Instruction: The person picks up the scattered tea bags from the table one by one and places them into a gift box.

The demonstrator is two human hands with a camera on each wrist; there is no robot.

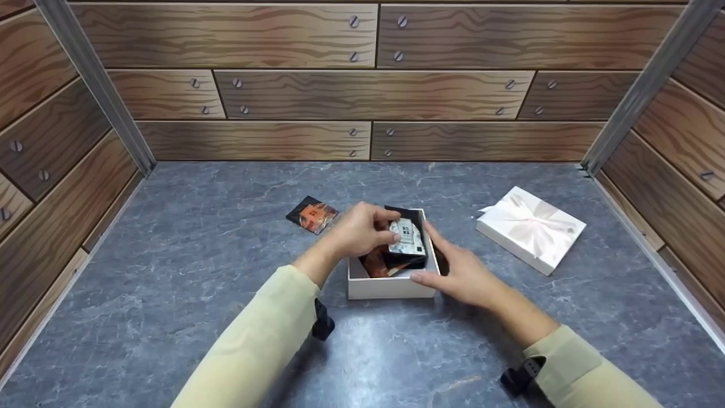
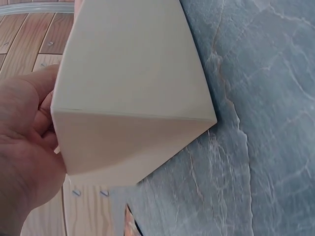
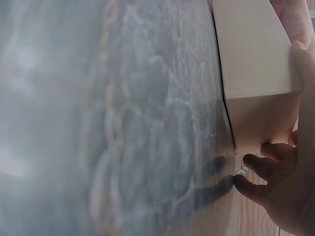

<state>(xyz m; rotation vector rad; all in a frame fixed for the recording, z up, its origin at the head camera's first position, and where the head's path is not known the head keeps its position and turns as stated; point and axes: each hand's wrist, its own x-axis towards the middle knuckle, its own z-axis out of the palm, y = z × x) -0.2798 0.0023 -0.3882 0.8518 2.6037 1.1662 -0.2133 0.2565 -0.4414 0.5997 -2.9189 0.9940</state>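
An open white box [image 1: 391,288] stands on the table in front of me. Inside it, several dark-edged picture cards lean at angles, one of them with reddish-brown tones [image 1: 376,265]. My left hand [image 1: 362,229] reaches in over the box's left side and pinches a card with a pale house picture [image 1: 406,235] between thumb and fingers. My right hand [image 1: 467,275] holds the box at its near right corner, thumb on the front rim and fingers along the right wall. In the left wrist view the box's outer walls [image 2: 128,64] hide the left fingertips and the card.
Left of the box lies another card with an orange house picture [image 1: 314,215]. To the right rests a white lid [image 1: 529,226] with a pale ribbon bow. Wood-patterned walls [image 1: 374,93] enclose the grey marbled table [image 1: 187,317] at the back and sides.
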